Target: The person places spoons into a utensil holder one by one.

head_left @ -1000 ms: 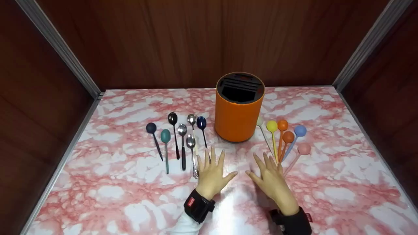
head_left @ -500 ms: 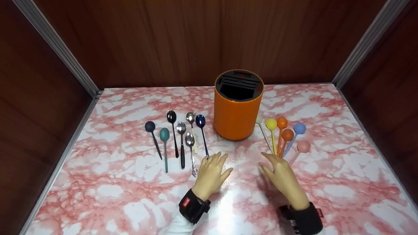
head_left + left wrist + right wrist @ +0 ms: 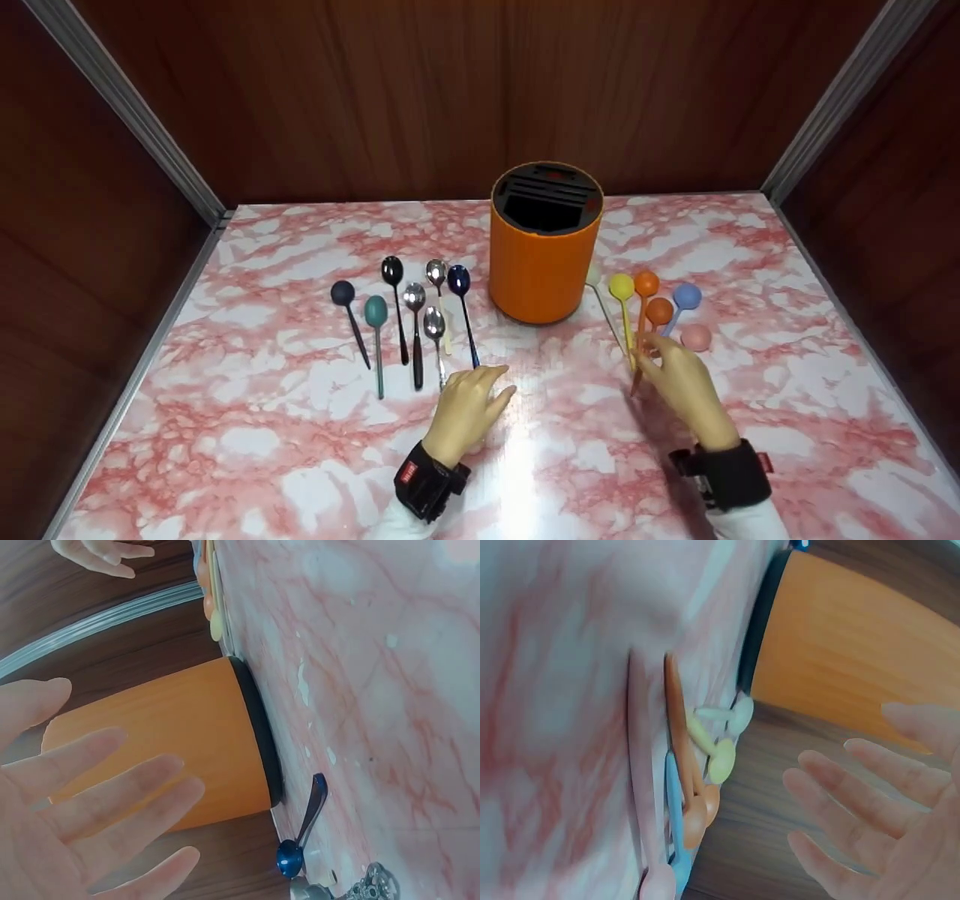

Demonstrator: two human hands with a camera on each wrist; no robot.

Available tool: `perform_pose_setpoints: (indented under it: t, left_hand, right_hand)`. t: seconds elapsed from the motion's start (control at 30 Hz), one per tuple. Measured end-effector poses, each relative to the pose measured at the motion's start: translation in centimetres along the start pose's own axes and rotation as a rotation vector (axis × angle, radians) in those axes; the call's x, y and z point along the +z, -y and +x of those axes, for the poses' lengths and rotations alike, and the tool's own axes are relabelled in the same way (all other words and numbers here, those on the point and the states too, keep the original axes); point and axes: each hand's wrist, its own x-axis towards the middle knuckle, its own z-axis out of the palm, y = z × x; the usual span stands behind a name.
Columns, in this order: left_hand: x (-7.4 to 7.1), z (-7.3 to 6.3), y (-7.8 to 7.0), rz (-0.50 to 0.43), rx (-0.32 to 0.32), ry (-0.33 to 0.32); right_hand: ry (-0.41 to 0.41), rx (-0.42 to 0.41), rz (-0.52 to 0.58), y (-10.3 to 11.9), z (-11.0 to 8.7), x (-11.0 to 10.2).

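My left hand (image 3: 465,409) hovers with loose, bent fingers just in front of a dark blue spoon (image 3: 460,281) and an ornate silver spoon (image 3: 434,322); it holds nothing. My right hand (image 3: 682,379) is above the handles of an orange spoon (image 3: 646,283), a darker orange spoon (image 3: 659,310) and a pink spoon (image 3: 696,337). In the right wrist view its fingers (image 3: 840,787) are spread and apart from the spoons. A yellow spoon (image 3: 622,286), a light blue spoon (image 3: 687,296) and a pale green spoon (image 3: 741,715) lie close by.
An orange cylindrical utensil holder (image 3: 544,270) with a slotted black top stands at the back, between the two spoon groups. On the left lie a teal spoon (image 3: 376,311), a navy spoon (image 3: 343,293) and a black spoon (image 3: 392,271). Wood-look walls (image 3: 360,97) enclose the marbled table (image 3: 262,465).
Both hands were spread flat near the table's middle. The right hand has moved right, over the coloured spoon handles. The left has drawn slightly back and left, its fingers more bent.
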Motion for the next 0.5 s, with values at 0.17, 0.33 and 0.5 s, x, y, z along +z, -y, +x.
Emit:
perform_pose_setpoints:
  t: [0.17, 0.33, 0.5]
  left_hand:
    - [-0.2, -0.1, 0.2, -0.026, -0.01, -0.007]
    - [-0.3, -0.2, 0.3, -0.04, -0.021, 0.003]
    - [-0.4, -0.4, 0.3, -0.053, -0.029, 0.012]
  right_hand:
    - [0.041, 0.009, -0.008, -0.8, 1.4, -0.4]
    - [0.084, -0.006, -0.045, -1.7, 3.0, -0.3]
    - [0.135, -0.021, -0.055, -2.3, 4.5, -0.3]
